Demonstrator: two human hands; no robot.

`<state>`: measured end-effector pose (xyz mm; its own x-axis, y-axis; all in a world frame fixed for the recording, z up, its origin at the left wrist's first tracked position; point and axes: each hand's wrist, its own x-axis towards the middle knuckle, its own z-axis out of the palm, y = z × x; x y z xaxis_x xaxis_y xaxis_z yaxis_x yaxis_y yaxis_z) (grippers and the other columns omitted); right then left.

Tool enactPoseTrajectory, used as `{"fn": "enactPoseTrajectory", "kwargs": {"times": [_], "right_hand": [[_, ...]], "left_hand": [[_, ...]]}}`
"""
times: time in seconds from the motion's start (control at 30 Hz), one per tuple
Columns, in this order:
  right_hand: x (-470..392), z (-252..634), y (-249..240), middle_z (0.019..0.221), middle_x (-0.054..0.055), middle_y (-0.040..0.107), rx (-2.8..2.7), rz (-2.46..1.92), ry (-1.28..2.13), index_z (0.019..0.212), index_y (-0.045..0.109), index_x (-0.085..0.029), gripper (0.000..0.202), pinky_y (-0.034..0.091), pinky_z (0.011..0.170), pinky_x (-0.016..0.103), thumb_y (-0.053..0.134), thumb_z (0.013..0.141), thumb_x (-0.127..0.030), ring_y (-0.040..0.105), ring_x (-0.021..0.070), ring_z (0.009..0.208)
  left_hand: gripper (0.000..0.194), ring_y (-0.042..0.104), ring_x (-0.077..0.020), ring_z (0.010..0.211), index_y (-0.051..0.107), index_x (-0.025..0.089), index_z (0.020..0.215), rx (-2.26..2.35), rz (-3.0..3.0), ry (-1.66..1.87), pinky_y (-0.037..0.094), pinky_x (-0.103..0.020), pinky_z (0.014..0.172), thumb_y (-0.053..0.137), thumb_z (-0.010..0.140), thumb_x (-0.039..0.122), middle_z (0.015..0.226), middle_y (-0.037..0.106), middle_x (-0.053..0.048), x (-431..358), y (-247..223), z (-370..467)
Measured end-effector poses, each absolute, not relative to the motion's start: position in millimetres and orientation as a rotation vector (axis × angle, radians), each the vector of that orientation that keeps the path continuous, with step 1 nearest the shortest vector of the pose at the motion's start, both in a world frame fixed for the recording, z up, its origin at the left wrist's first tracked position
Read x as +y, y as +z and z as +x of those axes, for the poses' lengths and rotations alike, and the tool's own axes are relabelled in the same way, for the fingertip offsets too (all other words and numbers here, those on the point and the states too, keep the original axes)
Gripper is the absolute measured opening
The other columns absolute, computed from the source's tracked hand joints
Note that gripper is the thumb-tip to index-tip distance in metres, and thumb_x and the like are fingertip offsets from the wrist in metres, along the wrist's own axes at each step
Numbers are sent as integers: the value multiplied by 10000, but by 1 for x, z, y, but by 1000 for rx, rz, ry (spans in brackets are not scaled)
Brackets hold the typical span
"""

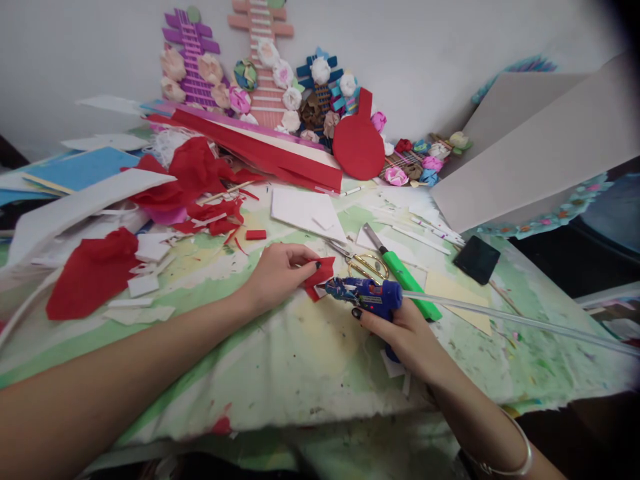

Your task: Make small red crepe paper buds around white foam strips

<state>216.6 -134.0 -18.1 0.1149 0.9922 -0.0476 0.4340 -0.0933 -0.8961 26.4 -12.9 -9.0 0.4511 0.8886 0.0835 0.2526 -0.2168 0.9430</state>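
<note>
Red paper is pinched by left hand; right hand grips glue gun.

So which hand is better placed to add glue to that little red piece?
Probably the right hand: it grips the blue glue gun, whose nozzle points at the red piece. The left hand is taken up holding that piece.

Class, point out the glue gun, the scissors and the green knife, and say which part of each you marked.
Glue gun (376, 298), head view, on its blue body.
Scissors (344, 251), head view, on the metal blades.
Green knife (407, 279), head view, on its handle.
</note>
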Motion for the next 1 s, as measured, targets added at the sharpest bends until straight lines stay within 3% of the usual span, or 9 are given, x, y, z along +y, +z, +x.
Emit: {"fn": "enactPoseTrajectory", "kwargs": {"times": [0.67,1.0], "right_hand": [[-135,221,-14,944,25,674,-1447,-1720,847,1008,660,-214,251,462,735,332,595,830,-378,577,224,841],[-135,223,-7,769,16,631,-1464,-1793,802,860,638,-190,178,441,630,295,568,818,-348,543,188,716]], "left_hand": [[135,677,-179,646,700,139,731,1007,1735,807,547,-264,608,600,716,228,719,733,-36,-13,-8,26],[120,669,-170,630,701,132,719,1023,1688,802,545,-241,577,608,706,205,687,722,-30,-13,-8,27]]}}
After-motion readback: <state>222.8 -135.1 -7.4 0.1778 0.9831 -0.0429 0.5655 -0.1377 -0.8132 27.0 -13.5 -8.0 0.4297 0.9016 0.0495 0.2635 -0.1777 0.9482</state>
